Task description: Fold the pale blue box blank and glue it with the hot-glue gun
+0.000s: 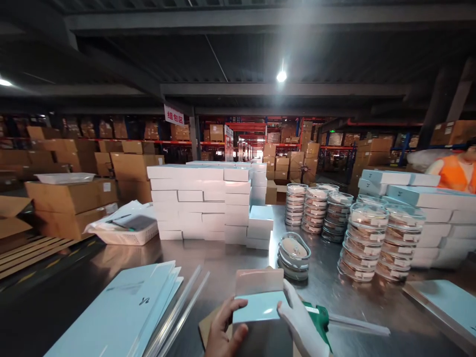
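Pale blue box (260, 297) held open-flapped between both hands above a steel table (223, 263).

Left hand (222, 329), bare, has its fingers curled onto the box's left edge, thumb underneath; right hand (301, 325), in a white glove, pinches the right edge, with a green tool (319, 317) just behind its fingers. Beyond the fingertips stand a short stack of clear oval containers (293, 255) and a wall of white boxes (203, 201); flat blue sleeves (122, 312) lie left of the left hand.
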A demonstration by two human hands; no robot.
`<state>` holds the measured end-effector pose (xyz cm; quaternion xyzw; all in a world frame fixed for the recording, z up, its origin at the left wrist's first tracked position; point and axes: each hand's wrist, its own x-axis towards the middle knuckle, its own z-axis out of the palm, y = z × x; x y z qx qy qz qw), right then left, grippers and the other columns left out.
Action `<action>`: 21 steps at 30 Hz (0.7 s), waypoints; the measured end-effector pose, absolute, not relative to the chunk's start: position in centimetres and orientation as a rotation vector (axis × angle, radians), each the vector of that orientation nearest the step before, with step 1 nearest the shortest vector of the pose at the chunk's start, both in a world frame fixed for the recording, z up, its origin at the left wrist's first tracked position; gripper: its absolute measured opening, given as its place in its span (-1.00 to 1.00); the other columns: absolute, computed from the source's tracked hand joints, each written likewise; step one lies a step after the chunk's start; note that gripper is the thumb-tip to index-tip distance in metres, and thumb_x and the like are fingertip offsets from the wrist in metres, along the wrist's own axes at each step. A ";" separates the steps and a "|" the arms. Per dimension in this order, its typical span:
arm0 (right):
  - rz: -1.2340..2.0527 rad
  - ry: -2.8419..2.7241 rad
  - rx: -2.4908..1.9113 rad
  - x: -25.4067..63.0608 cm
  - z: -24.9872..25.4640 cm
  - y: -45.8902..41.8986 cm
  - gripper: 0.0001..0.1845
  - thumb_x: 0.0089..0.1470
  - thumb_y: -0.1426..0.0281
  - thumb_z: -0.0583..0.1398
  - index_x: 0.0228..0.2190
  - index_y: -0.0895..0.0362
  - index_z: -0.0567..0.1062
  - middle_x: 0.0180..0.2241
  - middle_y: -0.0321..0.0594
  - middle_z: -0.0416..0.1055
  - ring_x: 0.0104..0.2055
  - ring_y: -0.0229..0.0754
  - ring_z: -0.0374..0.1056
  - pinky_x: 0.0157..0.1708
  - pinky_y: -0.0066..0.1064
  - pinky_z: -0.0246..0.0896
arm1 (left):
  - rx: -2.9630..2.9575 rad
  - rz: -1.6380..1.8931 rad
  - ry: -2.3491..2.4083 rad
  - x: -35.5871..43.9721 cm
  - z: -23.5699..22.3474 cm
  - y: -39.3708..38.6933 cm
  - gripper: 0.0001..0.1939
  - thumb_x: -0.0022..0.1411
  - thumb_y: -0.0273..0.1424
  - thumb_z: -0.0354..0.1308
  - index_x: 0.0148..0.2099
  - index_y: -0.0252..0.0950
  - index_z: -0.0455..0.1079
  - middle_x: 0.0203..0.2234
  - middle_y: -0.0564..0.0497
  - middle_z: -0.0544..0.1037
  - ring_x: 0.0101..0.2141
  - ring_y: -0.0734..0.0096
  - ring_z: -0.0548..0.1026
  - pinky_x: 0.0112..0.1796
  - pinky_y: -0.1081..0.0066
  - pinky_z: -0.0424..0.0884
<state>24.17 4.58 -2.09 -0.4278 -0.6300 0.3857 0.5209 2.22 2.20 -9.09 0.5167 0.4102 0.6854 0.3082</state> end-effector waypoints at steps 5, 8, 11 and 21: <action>0.866 -1.656 -0.983 23.7 -2.6 5.3 -0.47 0.19 0.04 0.21 0.08 0.05 0.58 0.05 -0.03 0.61 0.16 0.15 0.50 0.24 -0.09 0.37 | 1.531 1.798 1.016 1.4 -10.0 2.8 -0.46 0.21 0.15 0.33 -0.05 -0.19 0.62 0.16 -0.24 0.57 0.19 -0.16 0.53 0.17 0.10 0.46; 0.688 -1.810 -0.939 26.0 -4.5 5.7 -0.47 -0.02 0.11 0.42 -0.03 0.06 0.61 0.16 0.07 0.55 0.19 0.20 0.50 0.18 -0.14 0.44 | 1.530 1.921 0.790 1.3 -9.3 3.2 -0.62 0.30 -0.05 0.36 0.01 -0.13 0.44 0.09 -0.17 0.57 0.17 -0.02 0.55 0.12 0.12 0.51; 0.573 -1.901 -0.847 27.2 -5.7 5.0 -0.66 0.04 0.22 0.44 -0.11 -0.02 0.65 0.28 0.04 0.46 0.29 0.18 0.42 0.21 -0.13 0.43 | 1.564 1.957 0.644 0.9 -7.6 3.2 -0.63 0.25 -0.04 0.42 -0.04 -0.10 0.49 -0.15 -0.06 0.61 0.06 0.07 0.60 0.08 0.15 0.53; 0.666 -1.960 -0.838 26.4 -4.2 2.7 -0.77 0.20 0.12 0.30 -0.15 -0.22 0.74 0.10 -0.19 0.63 0.32 0.22 0.39 0.28 0.13 0.35 | 1.839 1.661 0.536 -0.4 -3.8 1.7 -0.80 0.34 -0.14 0.37 -0.02 0.05 0.70 -0.16 -0.07 0.78 0.02 0.00 0.66 0.13 -0.05 0.50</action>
